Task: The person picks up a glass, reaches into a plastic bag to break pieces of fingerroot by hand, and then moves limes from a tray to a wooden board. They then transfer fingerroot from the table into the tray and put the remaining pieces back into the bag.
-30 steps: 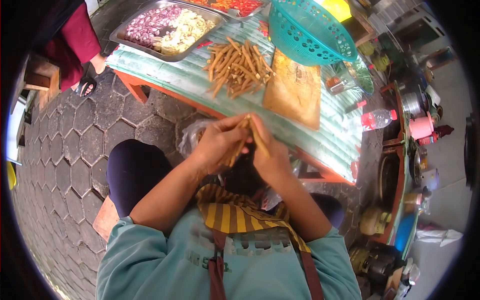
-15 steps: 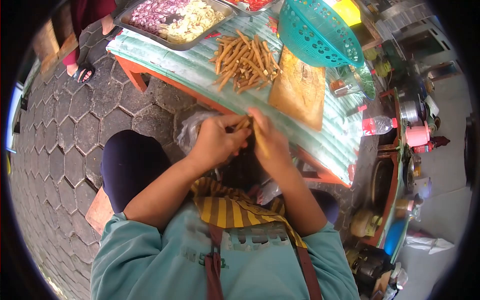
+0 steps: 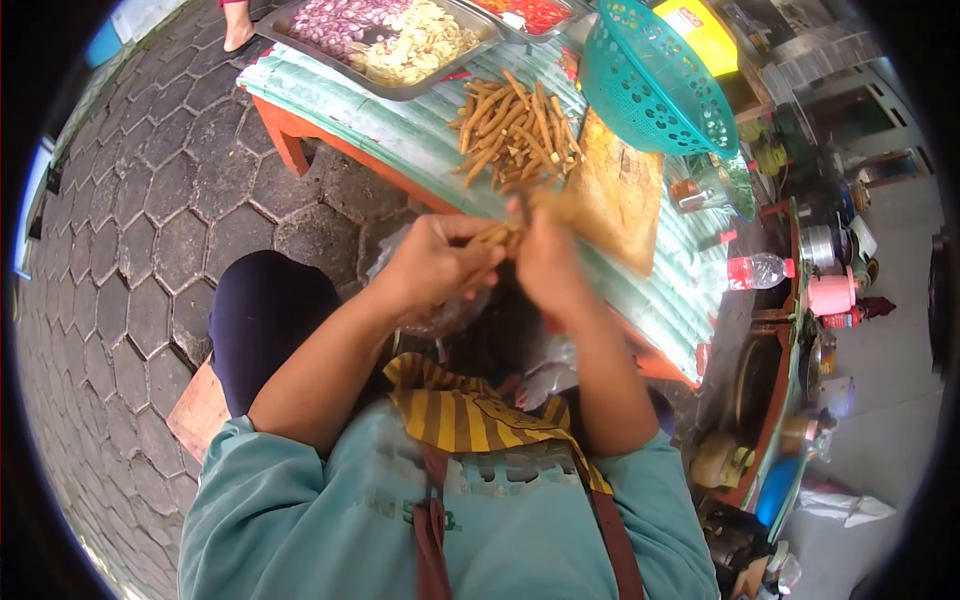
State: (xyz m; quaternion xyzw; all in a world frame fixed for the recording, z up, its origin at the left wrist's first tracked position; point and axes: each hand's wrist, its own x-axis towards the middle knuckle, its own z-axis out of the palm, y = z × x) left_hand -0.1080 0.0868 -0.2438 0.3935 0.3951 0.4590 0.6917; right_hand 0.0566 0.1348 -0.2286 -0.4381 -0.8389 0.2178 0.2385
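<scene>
My left hand (image 3: 435, 265) is closed, its thumb and fingers pinching a brown finger-shaped root (image 3: 494, 237). Right beside it, my right hand (image 3: 548, 262) is closed around a small knife with a yellowish handle (image 3: 565, 210); the handle is smeared by motion and the blade barely shows. Both hands meet over my lap, just off the table's near edge. Beyond them a heap of similar roots (image 3: 515, 130) lies on the table, next to a worn wooden cutting board (image 3: 620, 190). Under my left hand sits a clear plastic bag (image 3: 440, 315), partly hidden.
On the table (image 3: 340, 110) stand a metal tray (image 3: 405, 92) of sliced shallots and garlic, a tray of red chillies (image 3: 540, 15), a teal colander (image 3: 650, 90) and a glass (image 3: 695, 190). A plastic bottle (image 3: 755, 271) lies at right. Another person's foot (image 3: 238, 27) shows at upper left.
The knife handle has swung from pointing down toward me to pointing away to the right. The root stays in my left hand. The other person's legs have moved up and mostly out of view.
</scene>
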